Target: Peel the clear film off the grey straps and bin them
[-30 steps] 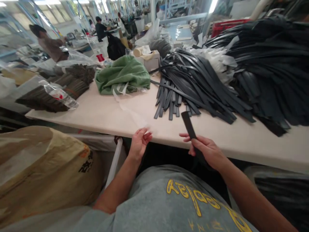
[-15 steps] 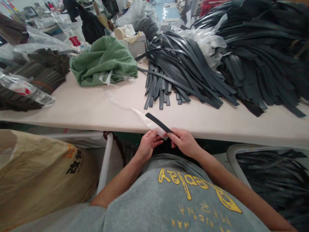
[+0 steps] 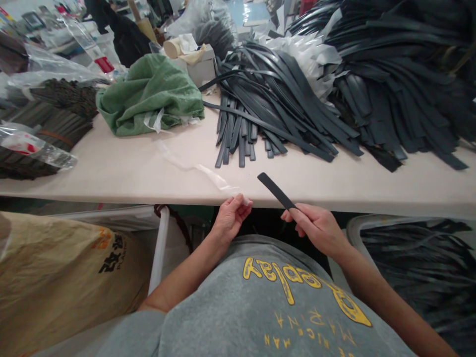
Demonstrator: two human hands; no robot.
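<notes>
My right hand [image 3: 316, 225] is closed on one end of a dark strap [image 3: 277, 191], whose free end points up and left over the table's front edge. Between the thumb and fingers of my left hand [image 3: 232, 218] is pinched the near end of a translucent white backing strip [image 3: 211, 174]. That strip trails away to the left across the tabletop. A gap separates the two hands, and the strap and the strip do not touch.
Behind the hands, dark straps [image 3: 260, 109] lie in a heap on the pale table [image 3: 148, 173], with a bigger pile [image 3: 409, 94] at right. A green cloth [image 3: 152, 96] sits left of them. Below stand a tan sack [image 3: 67, 277] and a bin of dark strips [image 3: 424, 267].
My right hand has moved right with the dark strap, away from my left hand. The strap and the white strip, close together before, are now apart. The view has shifted slightly.
</notes>
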